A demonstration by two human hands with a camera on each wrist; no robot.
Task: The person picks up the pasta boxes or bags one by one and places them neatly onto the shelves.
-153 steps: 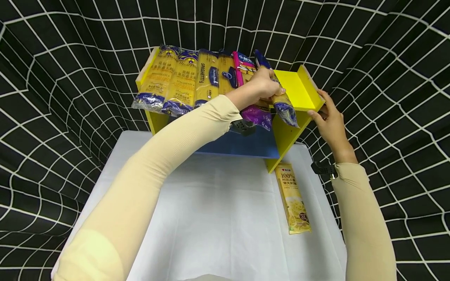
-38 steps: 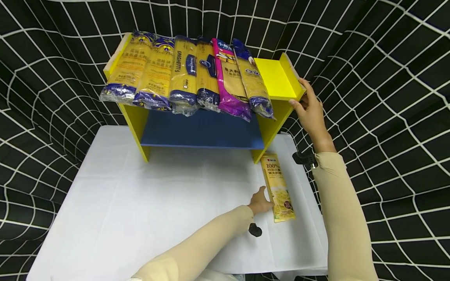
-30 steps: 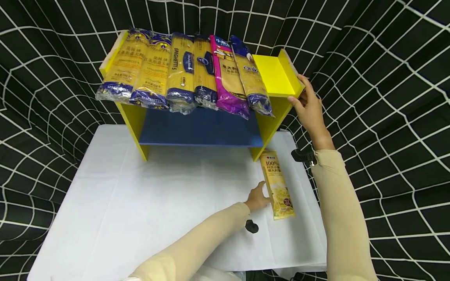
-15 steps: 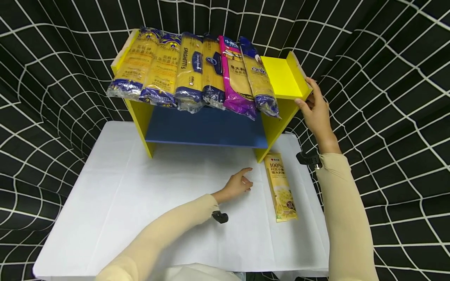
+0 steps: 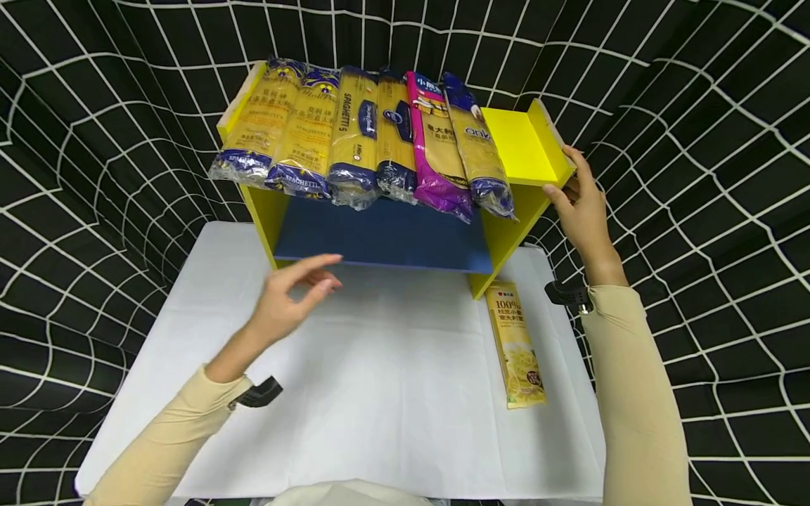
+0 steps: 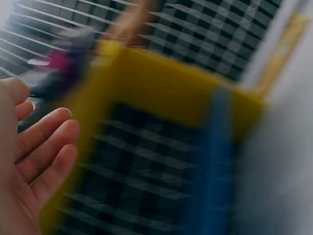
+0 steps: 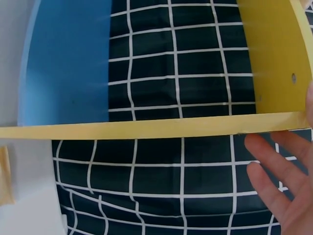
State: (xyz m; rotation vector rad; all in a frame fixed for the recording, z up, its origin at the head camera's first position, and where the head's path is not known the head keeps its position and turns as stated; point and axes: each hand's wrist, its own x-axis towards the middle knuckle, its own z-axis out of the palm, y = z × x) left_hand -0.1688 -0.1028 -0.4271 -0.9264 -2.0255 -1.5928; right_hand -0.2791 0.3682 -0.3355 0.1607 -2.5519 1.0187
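Observation:
My left hand [image 5: 287, 299] hangs in the air before the left front of a yellow and blue shelf [image 5: 519, 144], fingers loosely bent and nothing in them. In the left wrist view its curved fingers [image 6: 51, 132] show beside the blurred yellow frame. My right hand [image 5: 585, 211] holds the shelf's right end panel near the top, thumb at the front edge and fingers along the outer side. Several spaghetti bags lie side by side on top, among them a pink-purple bag [image 5: 436, 140] and a blue-ended bag [image 5: 477, 144] at the right end of the row.
A flat yellow pasta pack [image 5: 515, 344] lies on the white table [image 5: 392, 393], right of the shelf's right leg. The blue board [image 5: 386, 235] spans the shelf's lower level. Black cloth with a white grid [image 5: 728, 211] surrounds the table.
My left hand has let go of the blue-ended bag on the shelf, come down beside the flat pasta pack, then swung left and up without it. My right hand stays on the shelf.

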